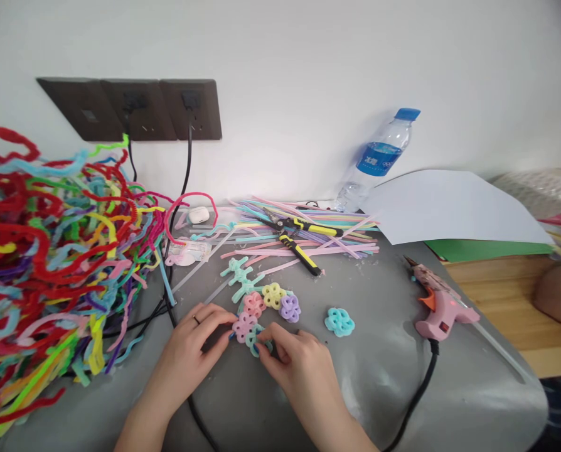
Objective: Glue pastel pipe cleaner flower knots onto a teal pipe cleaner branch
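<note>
Pastel looped flowers lie joined in a curved row on the grey table. My left hand [204, 344] pinches the edge of the lilac-pink flower [244, 327] between thumb and fingers. In the fingers of my right hand [293, 356] is the pale teal flower [251, 341], which touches the lilac-pink one and is partly hidden. Above these are a coral pink flower [254, 304], a yellow flower [273, 295] and a purple flower [290, 308]. A mint green piece with short arms [239, 276] stretches up from the row. One turquoise flower [339, 321] lies apart, right of my right hand.
Tangled pipe cleaners [68, 251] heap up on the left. Yellow-black pliers [304, 235] rest on pastel sticks [243, 220] at the back. A water bottle [379, 157] leans on the wall. The pink glue gun [443, 307] stands right, its cord running forward. Another cable [187, 160] crosses the table.
</note>
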### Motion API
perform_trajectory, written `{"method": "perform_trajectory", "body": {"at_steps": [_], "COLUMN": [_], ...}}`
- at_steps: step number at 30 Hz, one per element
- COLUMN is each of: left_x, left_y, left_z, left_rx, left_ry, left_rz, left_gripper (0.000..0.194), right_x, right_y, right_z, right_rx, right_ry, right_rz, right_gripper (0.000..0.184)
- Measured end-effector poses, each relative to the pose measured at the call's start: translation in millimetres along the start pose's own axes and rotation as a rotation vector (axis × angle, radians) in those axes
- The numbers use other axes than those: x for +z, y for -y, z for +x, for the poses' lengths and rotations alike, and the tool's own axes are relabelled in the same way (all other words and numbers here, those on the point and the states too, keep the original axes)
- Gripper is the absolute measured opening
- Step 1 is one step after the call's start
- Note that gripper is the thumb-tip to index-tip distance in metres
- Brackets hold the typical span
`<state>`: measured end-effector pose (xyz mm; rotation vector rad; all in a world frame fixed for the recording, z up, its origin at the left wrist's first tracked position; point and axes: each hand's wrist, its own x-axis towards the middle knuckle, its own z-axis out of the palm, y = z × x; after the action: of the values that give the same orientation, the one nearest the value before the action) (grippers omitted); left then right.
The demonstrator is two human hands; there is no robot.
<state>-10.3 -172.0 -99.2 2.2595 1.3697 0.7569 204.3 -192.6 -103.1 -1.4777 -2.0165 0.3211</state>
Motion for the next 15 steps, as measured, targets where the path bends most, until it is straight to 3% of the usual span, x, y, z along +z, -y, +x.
{"method": "perform_trajectory", "body": {"at_steps": [15], "left_x": [1.1], "left_y": [0.5], "left_z": [-1.4], "left_rx": [-0.002], "left_ry": [0.007], "left_rz": [-0.011], "left_gripper": [0.019], "right_x": [4.4], "right_y": [-1.2], "right_z": [-8.3], "right_rx": [-0.050], "right_ry": [-0.085], "right_rz": [0.158], "right_gripper": [0.036]}}
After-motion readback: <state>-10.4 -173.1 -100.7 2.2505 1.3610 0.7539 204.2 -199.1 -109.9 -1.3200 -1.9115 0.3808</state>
